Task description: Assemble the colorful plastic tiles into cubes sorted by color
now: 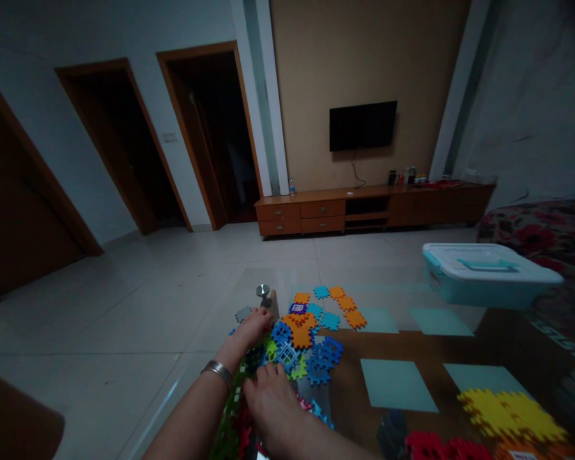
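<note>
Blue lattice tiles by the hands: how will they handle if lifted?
The blue lattice tiles probably feel light, given their thin open grids. They look fairly stiff. Their notched edges seem interlocked, so lifting one may drag neighbours along.

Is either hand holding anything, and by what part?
The right hand seems to hold a green plastic puzzle assembly by its edge; whether the left hand holds anything cannot be told.
</note>
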### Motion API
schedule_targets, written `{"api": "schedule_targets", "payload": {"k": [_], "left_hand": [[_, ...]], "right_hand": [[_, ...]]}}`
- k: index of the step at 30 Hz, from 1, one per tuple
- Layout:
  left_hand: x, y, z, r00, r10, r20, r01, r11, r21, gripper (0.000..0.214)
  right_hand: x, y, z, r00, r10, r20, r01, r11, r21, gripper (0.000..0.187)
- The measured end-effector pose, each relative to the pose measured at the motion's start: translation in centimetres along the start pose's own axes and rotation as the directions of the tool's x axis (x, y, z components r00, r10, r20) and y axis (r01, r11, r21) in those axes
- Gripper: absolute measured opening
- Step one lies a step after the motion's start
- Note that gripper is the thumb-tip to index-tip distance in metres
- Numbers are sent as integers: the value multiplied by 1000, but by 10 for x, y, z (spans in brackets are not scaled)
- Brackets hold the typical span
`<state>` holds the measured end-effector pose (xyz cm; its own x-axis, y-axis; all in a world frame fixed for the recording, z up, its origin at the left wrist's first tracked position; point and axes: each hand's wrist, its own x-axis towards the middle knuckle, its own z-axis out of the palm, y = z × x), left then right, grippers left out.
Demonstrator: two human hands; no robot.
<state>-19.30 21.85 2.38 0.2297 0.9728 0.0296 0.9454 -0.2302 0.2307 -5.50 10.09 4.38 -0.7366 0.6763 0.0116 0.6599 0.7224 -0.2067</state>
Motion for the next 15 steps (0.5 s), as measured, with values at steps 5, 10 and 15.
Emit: {"api": "schedule_targets", "payload": {"k": [5,10,15], "left_hand": [[-10,0,-5,1000,-16,23,14,997,78,39],[-9,-14,-3,994,-54,91,41,989,142,34],[4,-24,3,983,-71,167,41,983,177,40]], "right_hand": [[-45,28,-20,989,104,-103,-81,975,207,68],[-134,92,-18,939,258,-227,-161,913,374,75],[-218,144,-4,859,391,-331,-254,887,386,72]]}}
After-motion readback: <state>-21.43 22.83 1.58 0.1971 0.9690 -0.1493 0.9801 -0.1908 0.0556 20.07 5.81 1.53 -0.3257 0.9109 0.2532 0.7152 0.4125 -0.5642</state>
